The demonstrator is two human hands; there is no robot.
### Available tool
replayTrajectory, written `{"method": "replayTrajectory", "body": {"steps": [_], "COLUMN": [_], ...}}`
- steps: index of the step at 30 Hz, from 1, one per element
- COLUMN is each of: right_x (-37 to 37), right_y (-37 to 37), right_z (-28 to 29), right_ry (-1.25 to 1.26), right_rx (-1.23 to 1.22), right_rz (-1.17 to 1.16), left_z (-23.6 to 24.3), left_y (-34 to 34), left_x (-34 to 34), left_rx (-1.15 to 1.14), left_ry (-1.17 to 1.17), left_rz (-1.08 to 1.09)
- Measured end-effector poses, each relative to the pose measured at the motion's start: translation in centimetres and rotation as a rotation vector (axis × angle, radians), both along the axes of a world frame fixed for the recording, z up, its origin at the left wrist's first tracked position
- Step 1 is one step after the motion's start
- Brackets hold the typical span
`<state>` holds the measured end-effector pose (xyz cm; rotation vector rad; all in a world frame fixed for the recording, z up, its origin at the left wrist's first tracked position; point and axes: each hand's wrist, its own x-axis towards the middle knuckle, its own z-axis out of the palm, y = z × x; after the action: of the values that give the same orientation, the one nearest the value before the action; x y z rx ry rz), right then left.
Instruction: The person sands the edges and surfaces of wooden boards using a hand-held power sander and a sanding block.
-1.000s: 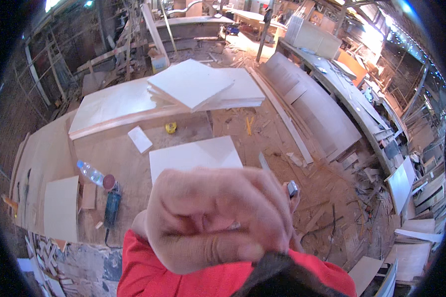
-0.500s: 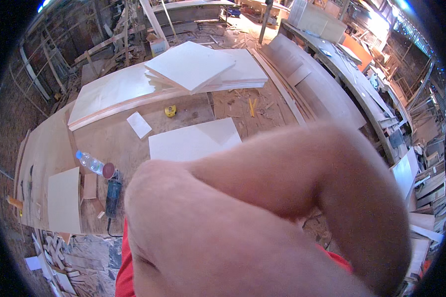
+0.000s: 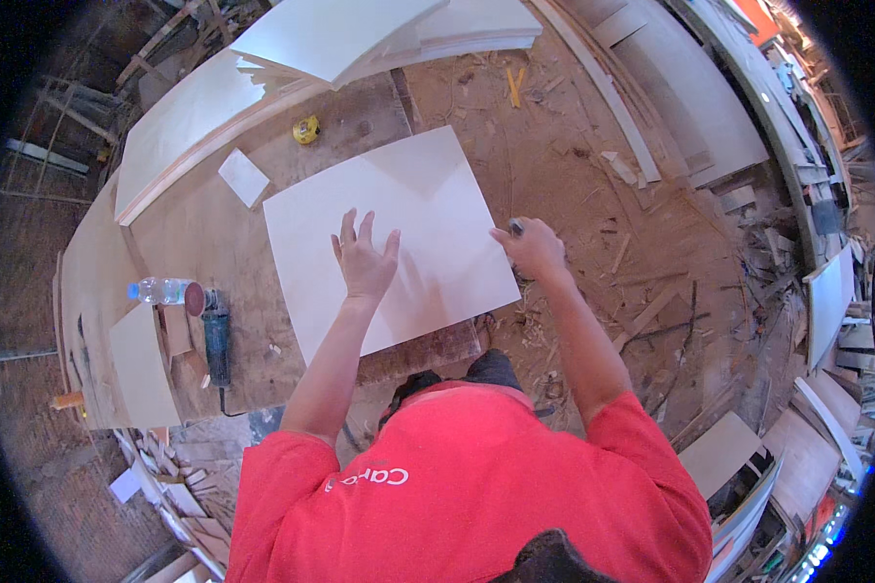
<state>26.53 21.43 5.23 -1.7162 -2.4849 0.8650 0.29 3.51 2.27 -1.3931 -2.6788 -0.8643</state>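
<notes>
The left hand (image 3: 365,264) spreads over a white board (image 3: 444,225) on the workbench (image 3: 255,291); the right hand (image 3: 540,253) grips a dark tool (image 3: 516,227) at its right edge. Likely edge work, next needing a steadied board; a tape measure (image 3: 306,129) lies beyond.

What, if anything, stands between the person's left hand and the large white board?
Nothing visible does. The left hand is over the large white board, fingers spread; contact cannot be told. The yellow tape measure and small white piece lie off the board, away from the hand.
</notes>
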Motion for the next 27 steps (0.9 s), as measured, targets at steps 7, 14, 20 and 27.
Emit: {"method": "replayTrajectory", "body": {"steps": [7,14,20,27], "right_x": [-3.8,-2.1,-8.2,-13.9], "right_y": [0.6,4.1,9.2,8.4], "right_z": [-2.4,-4.8,1.5,1.8], "right_ry": [-0.003,0.646,1.123,1.399], "right_rx": [-0.211,-0.140,-0.235,-0.425], "right_rz": [0.067,-0.340,-0.469,-0.723], "left_z": [-3.9,-3.2,-3.6,-1.4], "left_y": [-0.9,-0.6,-0.1,0.5], "left_x": [-1.8,-2.7,-3.4,-3.4], "left_rx": [-0.233,-0.371,-0.421,-0.485], "left_ry": [0.075,0.150,0.151,0.111], "left_rz": [0.008,-0.097,-0.161,-0.163]}}
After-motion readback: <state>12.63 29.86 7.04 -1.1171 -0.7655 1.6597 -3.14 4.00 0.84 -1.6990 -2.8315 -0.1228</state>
